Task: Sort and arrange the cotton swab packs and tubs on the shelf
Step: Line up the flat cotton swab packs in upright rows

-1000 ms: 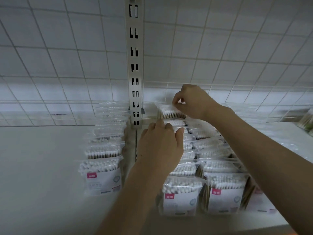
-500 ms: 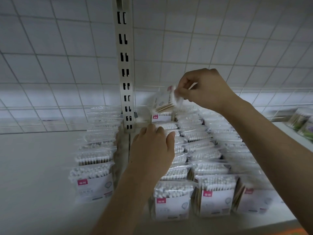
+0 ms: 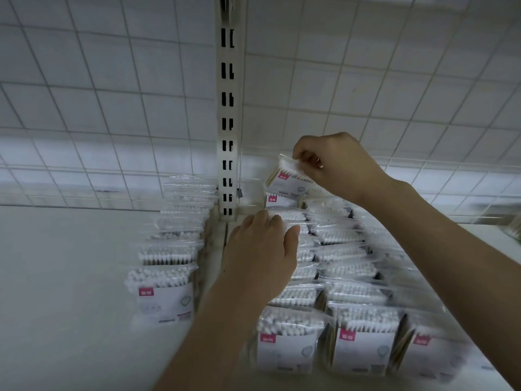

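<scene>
Several clear cotton swab packs with pink labels stand in rows on the white shelf (image 3: 70,292). One row (image 3: 169,249) runs back on the left of the slotted upright (image 3: 227,108), and three rows (image 3: 338,277) fill the right side. My right hand (image 3: 335,165) pinches one swab pack (image 3: 287,179) by its top edge, tilted, above the back of the nearest right row. My left hand (image 3: 262,249) lies flat on the tops of the packs in that same row, fingers straight.
A white wire grid panel (image 3: 112,94) backs the shelf. At the far right edge a blurred green-tinted pack (image 3: 514,230) stands on the shelf. Bare shelf surface stretches to the left of the left row.
My right hand lifted one pack off the back of the row, turned it and now lowers it toward the row again. My left hand stayed on the pack tops.
</scene>
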The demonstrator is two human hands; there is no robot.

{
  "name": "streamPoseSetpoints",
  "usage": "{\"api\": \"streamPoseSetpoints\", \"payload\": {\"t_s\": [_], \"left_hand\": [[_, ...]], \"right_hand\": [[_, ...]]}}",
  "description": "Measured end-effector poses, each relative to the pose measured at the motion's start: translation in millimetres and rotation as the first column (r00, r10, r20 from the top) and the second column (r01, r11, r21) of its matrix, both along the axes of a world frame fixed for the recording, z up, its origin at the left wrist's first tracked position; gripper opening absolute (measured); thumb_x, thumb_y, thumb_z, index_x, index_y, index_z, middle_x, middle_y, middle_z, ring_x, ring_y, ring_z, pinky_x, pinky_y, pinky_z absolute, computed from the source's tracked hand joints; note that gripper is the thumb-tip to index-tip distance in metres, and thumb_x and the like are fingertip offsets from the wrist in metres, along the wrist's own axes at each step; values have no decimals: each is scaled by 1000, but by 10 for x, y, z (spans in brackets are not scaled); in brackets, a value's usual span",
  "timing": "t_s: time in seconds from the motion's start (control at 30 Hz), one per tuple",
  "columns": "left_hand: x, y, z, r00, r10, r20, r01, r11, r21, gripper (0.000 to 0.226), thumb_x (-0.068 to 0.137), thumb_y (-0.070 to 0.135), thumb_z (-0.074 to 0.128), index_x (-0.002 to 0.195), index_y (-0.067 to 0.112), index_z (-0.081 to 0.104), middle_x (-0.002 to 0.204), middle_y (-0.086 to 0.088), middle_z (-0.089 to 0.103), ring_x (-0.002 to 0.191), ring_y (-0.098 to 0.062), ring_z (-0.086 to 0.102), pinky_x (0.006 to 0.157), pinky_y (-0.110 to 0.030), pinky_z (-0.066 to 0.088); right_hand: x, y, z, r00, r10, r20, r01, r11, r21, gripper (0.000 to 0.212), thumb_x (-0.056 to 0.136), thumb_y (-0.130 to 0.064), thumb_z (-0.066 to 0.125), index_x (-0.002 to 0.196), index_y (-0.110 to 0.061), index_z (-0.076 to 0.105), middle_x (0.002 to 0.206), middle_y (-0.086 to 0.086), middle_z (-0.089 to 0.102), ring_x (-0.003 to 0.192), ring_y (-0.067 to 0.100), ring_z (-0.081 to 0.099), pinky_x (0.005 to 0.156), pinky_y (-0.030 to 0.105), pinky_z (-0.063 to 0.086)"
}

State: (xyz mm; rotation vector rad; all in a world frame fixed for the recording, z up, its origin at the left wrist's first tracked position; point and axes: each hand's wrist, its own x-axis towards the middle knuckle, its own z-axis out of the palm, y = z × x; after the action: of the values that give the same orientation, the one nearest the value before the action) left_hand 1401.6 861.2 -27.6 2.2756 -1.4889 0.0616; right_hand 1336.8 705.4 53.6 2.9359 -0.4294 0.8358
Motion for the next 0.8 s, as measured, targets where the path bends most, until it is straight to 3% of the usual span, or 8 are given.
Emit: {"api": "streamPoseSetpoints", "payload": {"t_s": [0.43, 0.7, 0.8], "left_hand": [[-6, -47, -19, 999, 39, -22, -39, 998, -39, 32, 98, 40, 23, 83, 17, 39, 92, 2, 45, 95, -18, 49, 88, -33, 41], [12, -71, 13, 999, 52, -8, -52, 998, 32, 40, 98, 40, 22, 98, 13, 51, 104, -3, 51, 101, -20, 49, 91, -35, 41], [27, -72, 43, 999, 40, 1, -40, 996, 84, 43, 99, 41, 22, 106, 12, 53, 112, -3, 53, 108, -21, 48, 95, -35, 39]], "right_hand": [[100, -84, -179, 977, 101, -185, -80, 990, 118, 13, 86, -8, 60, 95, -14, 67, 82, 1, 70, 77, 16, 64, 78, 32, 51], [156, -81, -392, 924, 22, -381, 51, 982, 181, 26, 93, -11, 49, 112, -18, 65, 109, 1, 66, 99, 18, 60, 83, 24, 44], [93, -36, -316, 912, -4, -411, 89, 978, 188, 33, 94, -12, 45, 124, -18, 57, 125, 2, 59, 113, 19, 54, 95, 29, 42]]}}
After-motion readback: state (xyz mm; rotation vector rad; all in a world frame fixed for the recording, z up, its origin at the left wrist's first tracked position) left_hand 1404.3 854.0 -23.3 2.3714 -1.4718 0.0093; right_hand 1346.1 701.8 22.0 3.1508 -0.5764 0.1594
